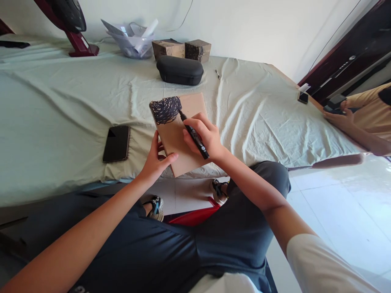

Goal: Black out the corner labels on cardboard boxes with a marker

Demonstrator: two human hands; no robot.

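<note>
A brown cardboard box lies at the table's front edge, a dense black scribble covering its far left corner. My left hand grips the box by its left side, thumb on top and fingers around the edge. In my right hand is a black marker pen, held like a pen. Its tip is at the right border of the scribble. The underside of the box is hidden.
A phone lies left of the box. Behind stand a black zip case, two scribbled cardboard boxes, a plastic basket and a dark red stand. Another person's hand and a second phone are at right.
</note>
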